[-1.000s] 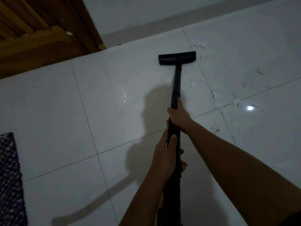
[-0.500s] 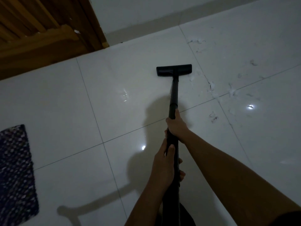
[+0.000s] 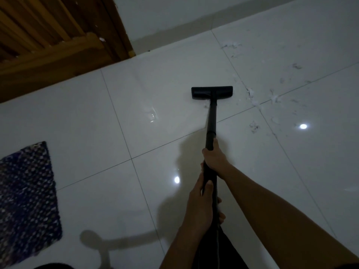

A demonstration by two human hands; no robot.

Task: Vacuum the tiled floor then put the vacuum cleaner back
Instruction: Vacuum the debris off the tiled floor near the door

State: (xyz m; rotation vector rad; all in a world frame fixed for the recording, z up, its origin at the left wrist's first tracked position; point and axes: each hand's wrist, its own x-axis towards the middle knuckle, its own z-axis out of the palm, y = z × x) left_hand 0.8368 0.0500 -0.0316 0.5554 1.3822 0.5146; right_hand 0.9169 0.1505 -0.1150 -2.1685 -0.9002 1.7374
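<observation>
A black vacuum wand [image 3: 212, 117] runs from my hands down to a flat black floor head [image 3: 211, 92] resting on the white tiled floor [image 3: 136, 117]. My right hand [image 3: 214, 157] grips the wand higher up the tube, just below a collar. My left hand [image 3: 201, 206] holds it closer to my body, thumb along the tube. White fluff and dark hair scraps [image 3: 252, 98] lie on the tiles to the right of the head. The vacuum's body is out of view.
A dark patterned mat [image 3: 27, 199] lies at the left edge. A wooden slatted door and frame [image 3: 58, 41] fill the upper left, beside a white wall with a skirting strip [image 3: 174, 30]. Light spots reflect off the glossy tiles.
The floor head has been drawn back toward me across the tile, away from the wall. Both hands keep the same hold. More of the mat shows at left.
</observation>
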